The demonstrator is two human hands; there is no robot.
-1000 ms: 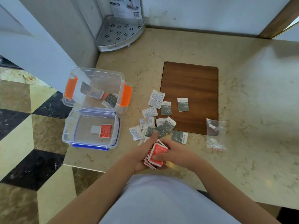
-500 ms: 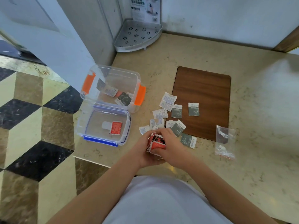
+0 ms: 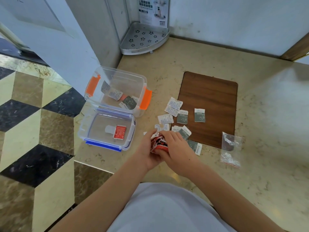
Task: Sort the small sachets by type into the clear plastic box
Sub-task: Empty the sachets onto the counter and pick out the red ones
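Left hand: grips red sachets.
Right hand: clasps the same stack from the other side.
Box: open on surface, left of hands, sachets inside.
Lid: one red sachet on it.
Loose sachets: beside board.

A beige marble-patterned counter meets a pale painted wall at the rear. A perforated metal corner shelf stands in the corner, just beside a white panel. The floor at left has black, cream and brown cube-patterned tiles. Lighting is soft daylight.
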